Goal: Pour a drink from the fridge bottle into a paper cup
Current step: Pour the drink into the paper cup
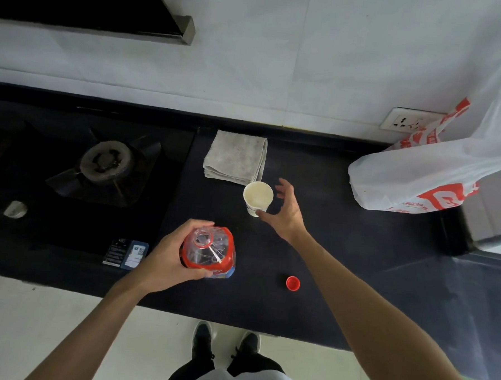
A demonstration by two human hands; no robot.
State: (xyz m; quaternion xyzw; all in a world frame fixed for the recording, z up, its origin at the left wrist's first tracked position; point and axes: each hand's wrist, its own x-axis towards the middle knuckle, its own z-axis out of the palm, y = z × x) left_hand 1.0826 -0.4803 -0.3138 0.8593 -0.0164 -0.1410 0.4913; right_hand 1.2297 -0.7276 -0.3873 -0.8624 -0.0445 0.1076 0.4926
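1. The left hand (167, 258) curls round the shoulder of the bottle (208, 251) and holds it upright on the worktop (341, 267), near the front edge. This grip probably steadies the bottle for lifting.
2. The right hand (286, 212) is spread open just beside the paper cup (257, 197). Its thumb is low against the cup's wall, but I cannot tell whether it touches. The hand looks placed either to brace the light cup or to let it go.
3. The bottle's mouth is uncovered. Its red cap (293, 283) lies loose to the right, near the front edge and out of the pouring path.
4. The paper cup stands upright mid-worktop, between the bottle and the back edge. It appears empty, so pouring is not yet begun.
5. A folded cloth (236, 157) lies just behind the cup, toward the back edge.
6. A gas burner (105, 160) sits at the left end and a plastic bag (430, 176) at the right end.
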